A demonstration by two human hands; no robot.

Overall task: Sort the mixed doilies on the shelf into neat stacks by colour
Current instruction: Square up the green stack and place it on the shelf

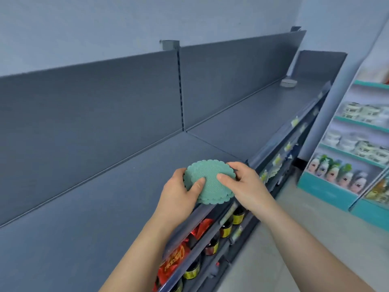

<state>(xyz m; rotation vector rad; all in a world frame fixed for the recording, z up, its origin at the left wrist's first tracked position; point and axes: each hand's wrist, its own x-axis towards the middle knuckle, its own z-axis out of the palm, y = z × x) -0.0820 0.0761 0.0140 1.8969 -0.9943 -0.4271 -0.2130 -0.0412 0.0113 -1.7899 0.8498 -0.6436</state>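
A small stack of round green doilies with scalloped edges is held over the front edge of the grey top shelf. My left hand grips the stack's left side with the thumb on top. My right hand grips its right side, thumb pressed on the top doily. The doilies in the stack are slightly offset from one another. A pale round stack, possibly white doilies, lies far down the shelf near its right end.
The shelf's grey back panel rises behind. Below the front edge are lower shelves with dark jars and red packets. A teal display rack with goods stands at the right across the floor aisle.
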